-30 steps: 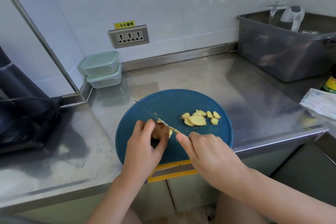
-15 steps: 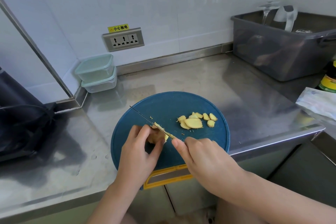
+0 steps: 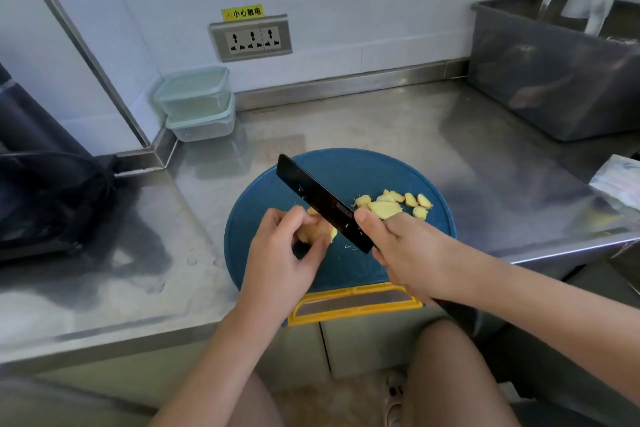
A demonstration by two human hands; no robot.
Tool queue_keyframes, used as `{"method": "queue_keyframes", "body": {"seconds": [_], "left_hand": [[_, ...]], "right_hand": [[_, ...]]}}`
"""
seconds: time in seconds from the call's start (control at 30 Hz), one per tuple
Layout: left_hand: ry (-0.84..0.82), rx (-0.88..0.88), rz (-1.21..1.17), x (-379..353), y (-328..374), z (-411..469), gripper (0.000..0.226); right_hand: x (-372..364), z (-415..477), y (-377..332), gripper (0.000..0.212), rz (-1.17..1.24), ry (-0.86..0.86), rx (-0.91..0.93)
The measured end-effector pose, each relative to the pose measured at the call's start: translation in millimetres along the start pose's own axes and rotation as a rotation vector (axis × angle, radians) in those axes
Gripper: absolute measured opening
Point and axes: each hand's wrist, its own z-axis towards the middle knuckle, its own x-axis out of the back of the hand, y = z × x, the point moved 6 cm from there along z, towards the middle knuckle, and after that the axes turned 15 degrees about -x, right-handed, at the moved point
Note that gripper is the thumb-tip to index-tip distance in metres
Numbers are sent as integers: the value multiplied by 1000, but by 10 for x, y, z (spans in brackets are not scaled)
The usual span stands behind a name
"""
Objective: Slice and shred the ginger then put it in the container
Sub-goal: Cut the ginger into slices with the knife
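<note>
A round blue cutting board (image 3: pixel 349 170) with a yellow handle lies at the counter's front edge. My left hand (image 3: pixel 277 253) pinches a chunk of ginger (image 3: pixel 317 229) over the board's left-centre. My right hand (image 3: pixel 408 253) grips a black knife (image 3: pixel 318 199), its broad blade tilted flat side up and lifted off the board, just right of the ginger chunk. Several pale yellow ginger slices (image 3: pixel 394 204) lie on the board's right side, behind the right hand. Two stacked clear containers (image 3: pixel 195 104) with pale green lids stand at the back left by the wall.
The steel counter (image 3: pixel 381 121) runs to a wall with a socket strip (image 3: pixel 251 38). A grey tub (image 3: pixel 554 73) sits at the back right, a white packet (image 3: pixel 616 184) at the right edge, a black appliance (image 3: pixel 41 191) at the left.
The knife was edge-down in the ginger chunk; now its blade is lifted and turned flat side up. The left hand has lifted and turned the chunk slightly. The camera moved nearer.
</note>
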Motion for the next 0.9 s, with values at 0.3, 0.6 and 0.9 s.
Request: {"method": "queue_keyframes", "body": {"seconds": [0.3,0.6,0.9], "left_hand": [[5,-26,82,-34,61,38,18],[17,-14,74,-44,26,17,23],[69,-21,59,-32,18,20,17]], "right_hand": [[-53,39,-69,57,-85,39,-54],[-134,90,-120,56,-74,-19,-77],[-101,139,-149,55,-132,36,12]]}}
